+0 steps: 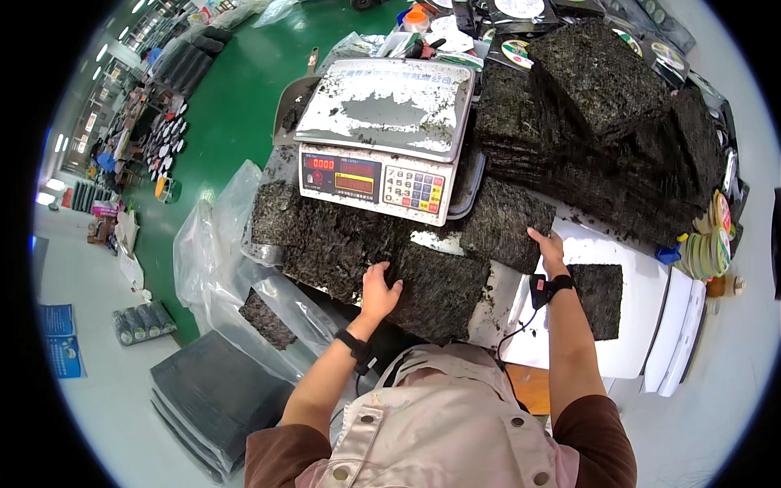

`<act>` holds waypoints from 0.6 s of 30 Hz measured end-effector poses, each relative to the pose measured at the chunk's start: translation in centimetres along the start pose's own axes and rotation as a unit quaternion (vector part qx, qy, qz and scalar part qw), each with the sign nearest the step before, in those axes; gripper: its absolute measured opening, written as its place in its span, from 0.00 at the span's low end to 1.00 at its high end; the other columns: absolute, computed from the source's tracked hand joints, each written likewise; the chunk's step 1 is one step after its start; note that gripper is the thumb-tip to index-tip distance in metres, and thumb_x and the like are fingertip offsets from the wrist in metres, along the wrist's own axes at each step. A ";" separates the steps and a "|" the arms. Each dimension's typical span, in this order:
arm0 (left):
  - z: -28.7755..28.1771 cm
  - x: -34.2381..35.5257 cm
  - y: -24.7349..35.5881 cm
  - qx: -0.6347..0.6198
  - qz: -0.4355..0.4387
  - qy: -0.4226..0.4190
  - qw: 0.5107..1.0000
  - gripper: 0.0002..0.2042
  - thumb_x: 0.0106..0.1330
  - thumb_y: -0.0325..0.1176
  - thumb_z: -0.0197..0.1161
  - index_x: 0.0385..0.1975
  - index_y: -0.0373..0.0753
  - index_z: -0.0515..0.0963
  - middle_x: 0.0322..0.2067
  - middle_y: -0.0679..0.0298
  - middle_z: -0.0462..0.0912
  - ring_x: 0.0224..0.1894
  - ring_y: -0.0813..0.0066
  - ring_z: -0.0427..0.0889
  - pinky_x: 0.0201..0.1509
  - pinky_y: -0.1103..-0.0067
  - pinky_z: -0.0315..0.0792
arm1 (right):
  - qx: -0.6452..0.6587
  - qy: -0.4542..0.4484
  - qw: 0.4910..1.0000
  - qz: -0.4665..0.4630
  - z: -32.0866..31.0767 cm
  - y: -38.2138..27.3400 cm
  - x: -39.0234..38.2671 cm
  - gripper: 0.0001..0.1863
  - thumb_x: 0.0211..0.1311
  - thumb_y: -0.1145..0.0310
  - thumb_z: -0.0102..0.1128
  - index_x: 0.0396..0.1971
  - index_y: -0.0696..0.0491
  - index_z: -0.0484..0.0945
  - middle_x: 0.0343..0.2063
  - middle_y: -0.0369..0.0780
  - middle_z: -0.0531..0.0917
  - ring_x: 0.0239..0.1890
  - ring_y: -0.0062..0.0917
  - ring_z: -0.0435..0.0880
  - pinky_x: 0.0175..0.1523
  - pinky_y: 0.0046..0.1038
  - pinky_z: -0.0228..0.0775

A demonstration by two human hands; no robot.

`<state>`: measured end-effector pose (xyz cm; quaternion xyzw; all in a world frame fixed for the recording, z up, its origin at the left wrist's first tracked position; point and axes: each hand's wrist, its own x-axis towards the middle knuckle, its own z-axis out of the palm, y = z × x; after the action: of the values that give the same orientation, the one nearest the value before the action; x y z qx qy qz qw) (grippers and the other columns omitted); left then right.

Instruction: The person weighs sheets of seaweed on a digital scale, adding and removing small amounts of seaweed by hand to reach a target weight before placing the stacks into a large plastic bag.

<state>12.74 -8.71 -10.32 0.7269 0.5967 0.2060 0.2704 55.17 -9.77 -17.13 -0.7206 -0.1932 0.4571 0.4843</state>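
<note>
My right hand grips the right edge of a dark seaweed sheet beside the scale. My left hand rests at the edge of a broken seaweed pile, left of another flat sheet, with thumb and fingers apart. The silver weighing scale, its platform flecked with dark bits, stands behind both hands. A separate square sheet lies on the white lit surface, right of my right forearm.
Tall seaweed stacks fill the back right, with round label rolls at their front. A clear plastic bag hangs at the left over the green floor. Dark stacked padded slabs sit lower left.
</note>
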 end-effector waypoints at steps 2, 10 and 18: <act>0.0 1.0 -0.2 -0.044 -0.056 -0.046 0.996 0.25 0.48 0.33 0.66 0.46 0.32 0.69 0.42 0.50 0.72 0.41 0.55 0.73 0.46 0.69 0.69 | -0.182 0.174 0.967 -0.030 1.0 -0.4 -0.7 0.33 0.44 0.61 0.70 0.47 0.67 0.70 0.47 0.51 0.75 0.47 0.37 0.74 0.53 0.34 0.64; 0.5 2.8 -2.1 -0.091 -0.145 -0.197 0.965 0.25 0.49 0.34 0.70 0.46 0.32 0.71 0.35 0.57 0.77 0.34 0.71 0.76 0.39 0.77 0.72 | -0.284 -0.108 0.953 -0.003 7.4 3.1 -16.2 0.27 0.44 0.50 0.68 0.30 0.60 0.70 0.24 0.42 0.78 0.28 0.28 0.77 0.32 0.30 0.69; -1.3 3.8 -3.3 -0.364 -0.198 -0.284 0.865 0.12 0.53 0.26 0.66 0.36 0.40 0.73 0.28 0.70 0.75 0.28 0.81 0.73 0.28 0.83 0.67 | -0.016 -0.115 0.990 0.081 8.7 2.1 -18.4 0.17 0.48 0.63 0.70 0.29 0.56 0.71 0.20 0.32 0.73 0.23 0.15 0.70 0.27 0.21 0.67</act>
<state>10.27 -4.31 -11.52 0.4699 0.5083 0.1356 0.7088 38.13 -19.51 -11.27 -0.6842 -0.1959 0.5716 0.4084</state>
